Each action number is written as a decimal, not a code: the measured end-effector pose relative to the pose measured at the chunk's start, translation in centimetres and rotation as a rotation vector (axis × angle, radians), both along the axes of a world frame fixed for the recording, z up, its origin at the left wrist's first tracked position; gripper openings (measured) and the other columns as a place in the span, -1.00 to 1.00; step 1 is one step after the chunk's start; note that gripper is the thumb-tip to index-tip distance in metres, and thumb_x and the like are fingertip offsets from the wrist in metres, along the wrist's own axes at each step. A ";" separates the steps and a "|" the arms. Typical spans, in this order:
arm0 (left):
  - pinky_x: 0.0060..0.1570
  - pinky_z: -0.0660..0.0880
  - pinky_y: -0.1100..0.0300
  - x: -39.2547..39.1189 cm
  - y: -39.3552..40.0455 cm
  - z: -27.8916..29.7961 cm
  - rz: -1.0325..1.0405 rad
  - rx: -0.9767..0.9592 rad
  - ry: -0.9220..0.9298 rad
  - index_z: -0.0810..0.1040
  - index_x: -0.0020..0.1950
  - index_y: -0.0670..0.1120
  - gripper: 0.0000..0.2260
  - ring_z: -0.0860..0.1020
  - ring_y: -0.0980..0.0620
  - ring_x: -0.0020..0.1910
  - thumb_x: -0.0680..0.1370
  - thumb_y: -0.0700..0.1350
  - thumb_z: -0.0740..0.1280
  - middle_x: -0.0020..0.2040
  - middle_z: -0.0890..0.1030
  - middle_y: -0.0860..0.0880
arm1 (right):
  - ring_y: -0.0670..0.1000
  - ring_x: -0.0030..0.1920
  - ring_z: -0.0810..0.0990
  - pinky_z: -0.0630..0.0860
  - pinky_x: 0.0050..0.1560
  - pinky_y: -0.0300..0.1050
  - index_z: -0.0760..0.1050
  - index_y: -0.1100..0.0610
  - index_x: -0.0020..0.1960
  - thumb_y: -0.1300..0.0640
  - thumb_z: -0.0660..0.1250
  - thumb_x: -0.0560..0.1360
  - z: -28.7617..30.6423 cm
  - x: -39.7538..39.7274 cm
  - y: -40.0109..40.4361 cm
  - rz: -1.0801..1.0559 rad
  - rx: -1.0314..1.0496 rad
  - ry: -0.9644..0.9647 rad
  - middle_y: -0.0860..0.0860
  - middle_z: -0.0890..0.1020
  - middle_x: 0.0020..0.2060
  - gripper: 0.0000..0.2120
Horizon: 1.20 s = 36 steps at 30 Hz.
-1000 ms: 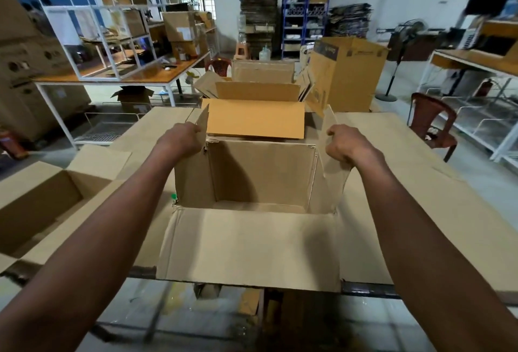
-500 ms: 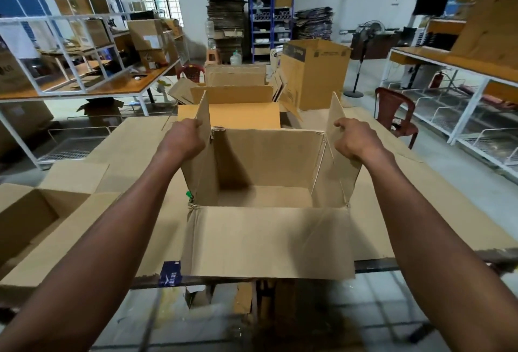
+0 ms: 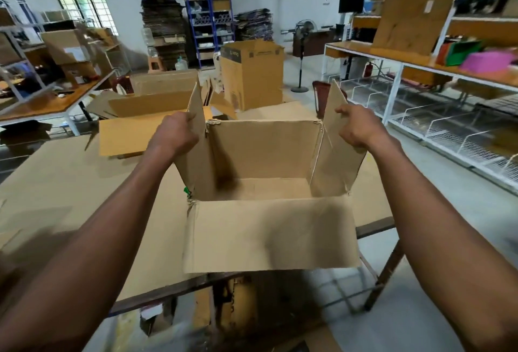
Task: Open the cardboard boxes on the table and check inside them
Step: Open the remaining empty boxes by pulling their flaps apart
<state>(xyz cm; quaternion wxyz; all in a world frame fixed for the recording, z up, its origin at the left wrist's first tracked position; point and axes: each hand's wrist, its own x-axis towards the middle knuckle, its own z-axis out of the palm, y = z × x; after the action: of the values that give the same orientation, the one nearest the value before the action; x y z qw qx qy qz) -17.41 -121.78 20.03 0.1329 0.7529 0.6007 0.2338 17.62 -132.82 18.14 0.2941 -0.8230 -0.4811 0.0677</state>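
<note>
An open brown cardboard box (image 3: 269,234) stands at the near edge of the cardboard-covered table (image 3: 70,183). Its inside shows only a bare cardboard floor. My left hand (image 3: 175,134) grips the box's upright left side flap. My right hand (image 3: 357,129) grips the upright right side flap. The near flap hangs down over the table's edge. Behind it lies another opened box (image 3: 140,124) with its flaps spread, and a tall printed box (image 3: 252,74) stands farther back.
A wooden-topped table (image 3: 47,105) with wire racks and boxes is at the left. White wire shelving (image 3: 448,127) runs along the right. A dark red chair (image 3: 321,93) stands past the table's far right corner. Stacked flat cardboard and blue shelves line the back wall.
The view has swung to the right and both side flaps have come up steeper in my hands. The box sits nearer the table's right end in the picture.
</note>
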 end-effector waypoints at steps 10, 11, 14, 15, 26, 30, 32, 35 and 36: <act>0.31 0.46 -0.06 23.0 -2.3 -1.1 -0.013 0.025 -0.066 0.39 0.55 -0.04 -0.44 0.51 -0.26 0.32 0.55 -0.29 0.29 0.41 0.51 -0.25 | 0.25 0.25 0.55 0.53 0.22 0.11 0.48 -0.03 0.42 0.27 0.33 0.50 0.1 21.1 -3.2 -0.006 0.088 -0.092 0.15 0.58 0.29 -0.48; 0.33 0.46 -0.05 25.1 -2.6 -1.3 -0.008 0.021 -0.069 0.39 0.56 -0.03 -0.44 0.51 -0.25 0.33 0.55 -0.29 0.28 0.42 0.50 -0.24 | 0.25 0.24 0.56 0.54 0.21 0.12 0.49 -0.02 0.42 0.27 0.34 0.50 0.1 23.2 -3.2 0.002 0.086 -0.104 0.15 0.59 0.28 -0.49; 0.32 0.48 -0.06 31.2 -3.0 -1.5 -0.007 0.003 -0.051 0.36 0.57 -0.03 -0.43 0.51 -0.26 0.33 0.56 -0.30 0.26 0.41 0.50 -0.26 | 0.24 0.25 0.56 0.53 0.23 0.10 0.49 -0.02 0.42 0.27 0.35 0.49 0.1 29.1 -2.5 0.028 0.085 -0.102 0.12 0.60 0.29 -0.47; 0.32 0.49 -0.09 33.1 -2.9 -1.5 -0.002 -0.001 -0.046 0.35 0.58 -0.03 -0.43 0.51 -0.27 0.32 0.56 -0.30 0.25 0.40 0.50 -0.26 | 0.23 0.26 0.56 0.52 0.25 0.09 0.48 -0.02 0.43 0.27 0.35 0.48 0.1 31.2 -1.9 0.031 0.087 -0.092 0.11 0.60 0.30 -0.46; 0.17 0.50 -0.14 52.7 3.8 -2.8 0.107 0.066 -0.029 0.32 0.58 -0.05 -0.45 0.52 -0.29 0.25 0.60 -0.29 0.30 0.36 0.50 -0.31 | 0.20 0.32 0.52 0.46 0.35 0.08 0.47 -0.04 0.44 0.22 0.30 0.51 -1.1 51.8 8.7 0.152 0.109 -0.056 0.07 0.56 0.35 -0.48; 0.16 0.55 -0.15 60.2 5.6 -2.6 0.158 0.087 0.000 0.38 0.55 -0.04 -0.47 0.55 -0.29 0.23 0.58 -0.30 0.31 0.31 0.55 -0.30 | 0.21 0.26 0.56 0.52 0.28 0.10 0.45 -0.11 0.43 0.28 0.22 0.50 -0.1 57.6 12.7 0.187 0.109 -0.092 0.09 0.57 0.32 -0.43; 0.14 0.57 -0.15 63.8 6.8 -2.0 0.178 0.104 0.013 0.41 0.53 -0.03 -0.48 0.57 -0.29 0.21 0.57 -0.30 0.31 0.29 0.57 -0.30 | 0.20 0.23 0.58 0.55 0.24 0.13 0.43 -0.15 0.44 0.29 0.23 0.50 0.5 60.9 14.8 0.188 0.090 -0.111 0.06 0.58 0.31 -0.42; 0.15 0.57 -0.15 68.6 8.6 -1.7 0.231 0.111 0.038 0.42 0.51 -0.07 -0.51 0.55 -0.29 0.23 0.58 -0.29 0.32 0.29 0.56 -0.31 | 0.21 0.22 0.58 0.55 0.22 0.19 0.43 -0.16 0.42 0.28 0.24 0.50 0.7 66.1 18.1 0.230 0.098 -0.121 0.05 0.59 0.31 -0.44; 0.15 0.57 -0.17 70.1 9.2 -1.9 0.254 0.113 0.051 0.43 0.50 -0.07 -0.52 0.56 -0.30 0.22 0.58 -0.28 0.32 0.27 0.57 -0.31 | 0.21 0.23 0.58 0.54 0.23 0.17 0.44 -0.14 0.42 0.27 0.24 0.52 0.7 67.7 19.1 0.244 0.098 -0.114 0.06 0.58 0.31 -0.46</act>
<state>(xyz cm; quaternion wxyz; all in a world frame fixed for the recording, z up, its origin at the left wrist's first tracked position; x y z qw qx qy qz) 52.69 -112.59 18.17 0.0441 0.6828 0.6802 0.2629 85.31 -113.75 18.84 0.2960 -0.7454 -0.5964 0.0325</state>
